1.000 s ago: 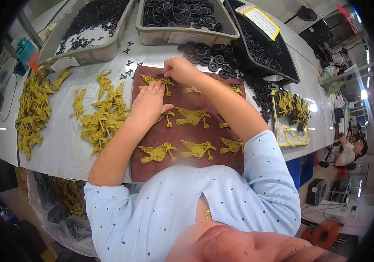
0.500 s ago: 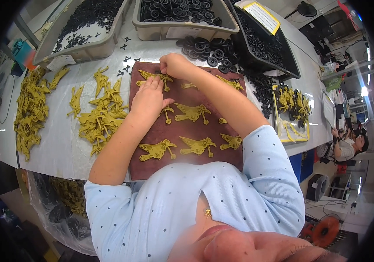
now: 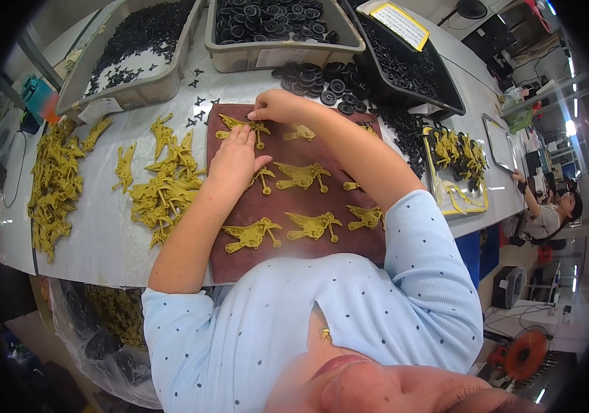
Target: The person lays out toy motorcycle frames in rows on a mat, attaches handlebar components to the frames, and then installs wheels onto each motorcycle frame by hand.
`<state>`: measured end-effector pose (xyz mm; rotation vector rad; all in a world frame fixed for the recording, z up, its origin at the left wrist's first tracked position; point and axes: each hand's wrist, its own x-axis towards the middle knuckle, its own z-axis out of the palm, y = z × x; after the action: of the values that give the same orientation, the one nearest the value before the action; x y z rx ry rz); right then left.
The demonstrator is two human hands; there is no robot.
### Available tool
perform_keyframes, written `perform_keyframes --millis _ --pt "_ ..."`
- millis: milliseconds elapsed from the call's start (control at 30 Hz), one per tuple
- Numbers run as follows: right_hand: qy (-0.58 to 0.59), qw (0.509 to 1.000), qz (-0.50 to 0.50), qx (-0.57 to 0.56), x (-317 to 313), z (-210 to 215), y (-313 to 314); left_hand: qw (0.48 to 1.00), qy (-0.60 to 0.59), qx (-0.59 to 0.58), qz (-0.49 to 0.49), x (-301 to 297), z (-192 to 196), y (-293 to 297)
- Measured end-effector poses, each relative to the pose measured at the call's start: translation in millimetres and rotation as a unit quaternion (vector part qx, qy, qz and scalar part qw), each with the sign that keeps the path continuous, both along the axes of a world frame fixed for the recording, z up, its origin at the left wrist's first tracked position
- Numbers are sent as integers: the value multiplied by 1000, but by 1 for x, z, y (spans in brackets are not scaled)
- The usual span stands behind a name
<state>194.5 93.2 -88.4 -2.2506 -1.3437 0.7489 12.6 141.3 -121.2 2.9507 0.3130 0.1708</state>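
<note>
One yellow part (image 3: 228, 122) lies at the mat's (image 3: 308, 201) upper left on the tabletop (image 3: 105, 213), partly beneath the flat, unclenched left grip (image 3: 237, 157), beside the bent right grip (image 3: 279, 108), whose hold cannot be told.

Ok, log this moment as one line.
Left hand: on yellow part | Right hand: at same part, any grip unclear | Maroon mat: other yellow parts in rows
</note>
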Motion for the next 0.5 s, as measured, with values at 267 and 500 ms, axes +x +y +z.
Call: perform_keyframes --millis 267,500 --pt "-44 998 13 38 3 -31 6 998 -56 -4 3 0 -1 1" --pt "-79 993 20 79 6 -33 -1 997 -73 2 -27 9 -3 -2"
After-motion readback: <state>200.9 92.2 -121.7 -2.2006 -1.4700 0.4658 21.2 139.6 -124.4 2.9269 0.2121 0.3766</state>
